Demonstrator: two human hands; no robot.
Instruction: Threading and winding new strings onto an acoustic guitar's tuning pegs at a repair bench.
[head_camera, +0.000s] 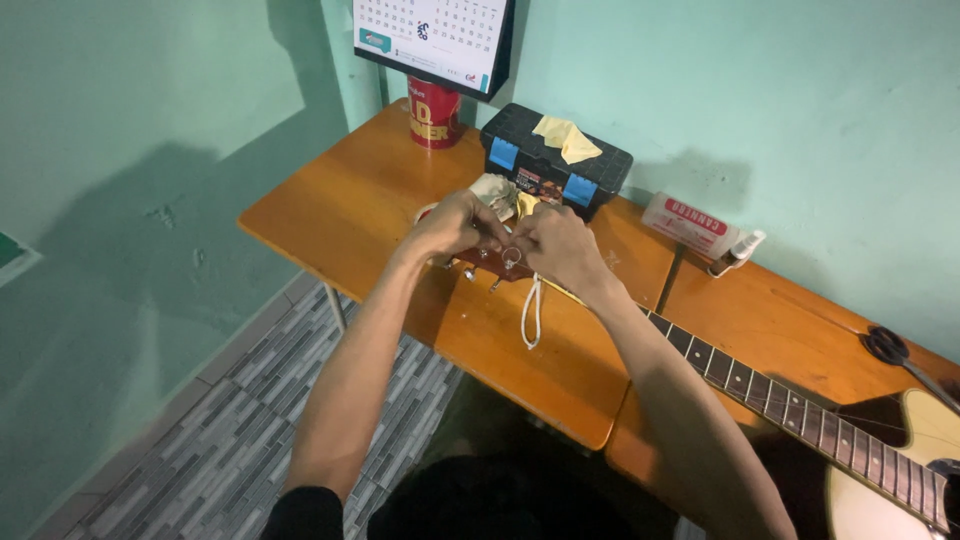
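From the head view, both hands meet over the guitar's headstock (492, 262), which lies on the orange surface (340, 200) near its front edge. The left hand (452, 225) closes on the headstock's far end; the right hand (560, 245) pinches at a tuning peg, a white cord (531, 315) hanging below it. The neck (760, 385) runs right toward the body (900, 470). Behind the hands sit a black toolbox (555, 160), a red cup (434, 112) and a spray bottle (738, 252).

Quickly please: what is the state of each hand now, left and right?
Left hand: closed, gripping the guitar headstock.
Right hand: closed on the headstock by a small ring; what the fingers pinch cannot be told.
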